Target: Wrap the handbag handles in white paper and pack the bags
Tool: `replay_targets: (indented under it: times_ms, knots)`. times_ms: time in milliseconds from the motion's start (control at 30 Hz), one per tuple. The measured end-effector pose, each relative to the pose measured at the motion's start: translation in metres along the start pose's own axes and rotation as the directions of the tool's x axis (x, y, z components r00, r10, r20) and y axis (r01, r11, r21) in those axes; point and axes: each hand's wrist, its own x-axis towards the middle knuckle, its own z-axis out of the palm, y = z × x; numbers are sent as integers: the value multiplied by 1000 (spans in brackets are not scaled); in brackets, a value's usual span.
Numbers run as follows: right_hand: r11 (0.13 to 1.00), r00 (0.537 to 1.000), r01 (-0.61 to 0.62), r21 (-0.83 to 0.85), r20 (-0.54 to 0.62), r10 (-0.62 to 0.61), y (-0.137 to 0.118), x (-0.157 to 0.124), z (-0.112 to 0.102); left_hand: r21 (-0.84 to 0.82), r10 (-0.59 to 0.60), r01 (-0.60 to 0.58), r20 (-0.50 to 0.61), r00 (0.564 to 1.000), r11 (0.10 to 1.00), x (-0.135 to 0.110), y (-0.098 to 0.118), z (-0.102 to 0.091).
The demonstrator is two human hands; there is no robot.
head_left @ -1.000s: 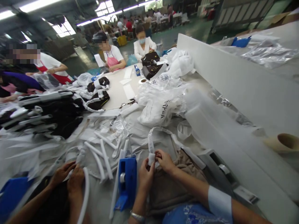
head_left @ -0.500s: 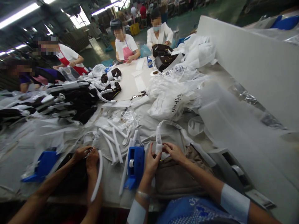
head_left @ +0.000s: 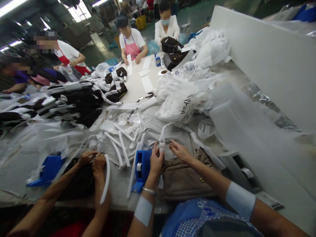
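Note:
A brown handbag (head_left: 189,179) lies on the table in front of me, its strap (head_left: 179,125) wrapped in white padding and arching up behind it. My left hand (head_left: 156,159) grips the wrapped lower end of this strap, at the bag's left side. Just right of it, my right hand (head_left: 181,153) is held over the bag's top edge, fingers stretched out and apart from the strap, with nothing visible in them. A blue tape dispenser (head_left: 142,168) stands close to the left of my left hand. A grey tape dispenser (head_left: 243,174) sits right of the bag.
At left, a co-worker's hands (head_left: 95,161) work on a dark bag beside another blue dispenser (head_left: 48,169). White foam tubes (head_left: 123,148) lie between us. Plastic bags (head_left: 182,98) and a pile of wrapped dark bags (head_left: 76,102) lie beyond. A white board (head_left: 266,62) stands at right.
My right hand has drawn away from the strap end and its fingers have opened. My left hand keeps its hold on the strap. The view has shifted slightly.

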Motion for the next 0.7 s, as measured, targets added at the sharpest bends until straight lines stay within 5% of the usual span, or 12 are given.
replay_targets:
  times_ms: [67,167,267,333,433,500,600,700]
  knots:
    - [974,994,86,-207,-44,-97,-2,-17,-28,188,107,-81,-131,986,979,0,-1,-6]
    - [796,967,224,-563,24,-255,-1,-55,-68,427,311,-219,-159,937,878,-9,-1,-11]
    - [625,943,311,-716,151,-297,9,-95,-92,458,380,-339,3,925,822,-28,0,-7]
    - [528,929,361,-769,246,-278,21,-118,-96,466,339,-400,212,917,789,-42,-1,-1]
    - [433,920,389,-813,320,-226,36,-141,-93,543,255,-518,486,836,661,-60,-8,8]
    - [425,913,403,-811,321,-253,36,-151,-96,581,239,-565,542,806,586,-66,-13,10]
    - [442,893,379,-813,196,-405,19,-162,-125,585,286,-563,501,817,583,-67,-15,8]
    - [445,808,156,-882,-146,-571,0,-174,-186,535,374,-581,451,810,614,-69,-8,8]
